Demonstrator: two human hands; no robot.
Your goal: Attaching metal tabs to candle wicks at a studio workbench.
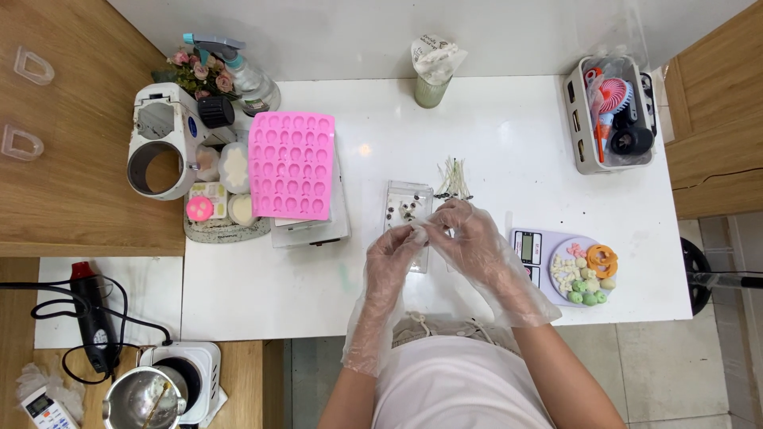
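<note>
One pink mould [292, 165] lies at ten o'clock, one spray bottle [242, 73] at eleven, one cup [433, 75] at twelve. One basket [579, 131] sits at two, one scale [528, 248] at three. Two gloved hands, left hand [391, 258] and right hand [470, 238], meet at centre. One heat gun [94, 318] and one pot [143, 400] sit at eight.

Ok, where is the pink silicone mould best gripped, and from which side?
Probably the pink silicone mould by its near short edge, coming from the person's side: it lies flat, cavities up, and that edge overhangs the grey block beneath it. Jars crowd its left side.
</note>
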